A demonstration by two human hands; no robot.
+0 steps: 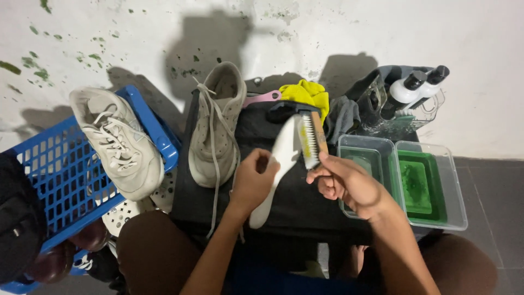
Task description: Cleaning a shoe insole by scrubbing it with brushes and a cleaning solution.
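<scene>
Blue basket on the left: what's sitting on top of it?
A white laced sneaker lies across the blue basket rim. A dark bag covers its near corner; the contents beneath are hidden.

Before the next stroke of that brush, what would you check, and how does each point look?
1. Left hand grips the white insole: ok.
2. Right hand holds the wooden brush: ok.
3. Bristles meet the insole: ok, touching its upper part.
4. Green water in the clear tubs within reach: ok, beside the right hand.
5. White sneaker out of the way: ok, lying left of the insole.
6. Insole clean: cannot tell.
</scene>
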